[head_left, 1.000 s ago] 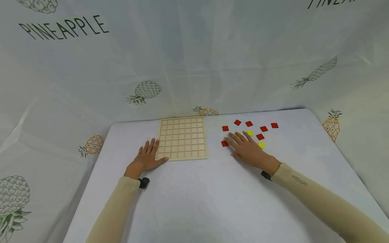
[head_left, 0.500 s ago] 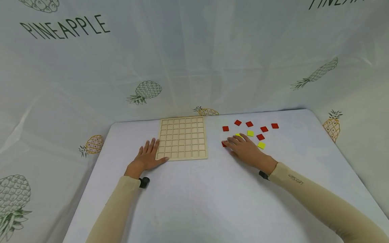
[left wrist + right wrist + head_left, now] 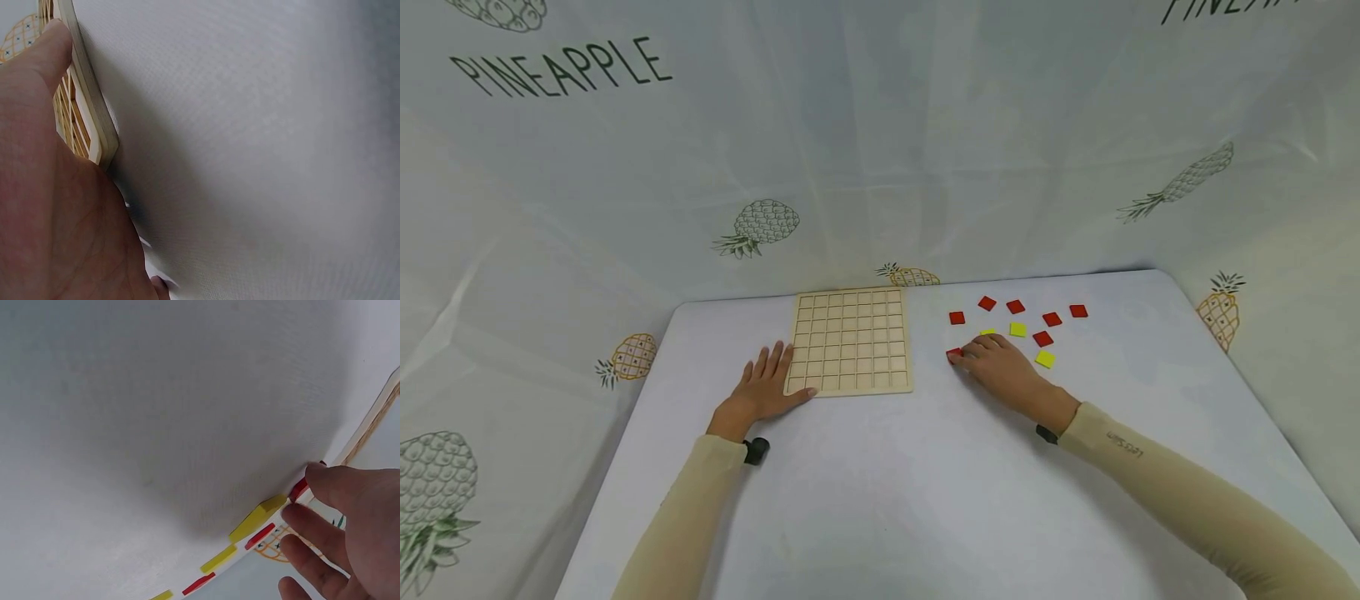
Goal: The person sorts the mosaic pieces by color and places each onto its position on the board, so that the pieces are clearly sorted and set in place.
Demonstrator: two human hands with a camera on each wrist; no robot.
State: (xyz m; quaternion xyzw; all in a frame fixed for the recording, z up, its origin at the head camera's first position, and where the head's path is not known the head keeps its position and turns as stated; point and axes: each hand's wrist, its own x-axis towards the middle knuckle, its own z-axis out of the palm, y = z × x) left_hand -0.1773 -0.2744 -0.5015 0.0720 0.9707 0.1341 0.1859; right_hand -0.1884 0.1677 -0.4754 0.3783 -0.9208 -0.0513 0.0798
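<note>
My left hand [image 3: 762, 392] lies with its fingers spread at the near-left corner of a pale wooden grid board [image 3: 852, 340]. Its thumb rests on the board's near edge, and in the left wrist view the board's rim [image 3: 94, 115] runs under the thumb. On the right, my right hand [image 3: 1006, 377] pinches a red square tile [image 3: 952, 353] at the table. Thumb and index finger are on either side of that red tile [image 3: 298, 490] in the right wrist view. A yellow tile [image 3: 988, 332] is partly hidden behind the right fingers.
Several more red tiles [image 3: 1016, 307] lie scattered flat beyond and right of my right hand, with yellow tiles [image 3: 1045, 359] among them. All are on a white table [image 3: 865, 492]. A pineapple-print cloth [image 3: 1000, 150] hangs behind the table.
My right hand has shifted slightly left and nearer, its fingers drawing in from spread to a pinch on the red tile. The left hand and board have stayed in place.
</note>
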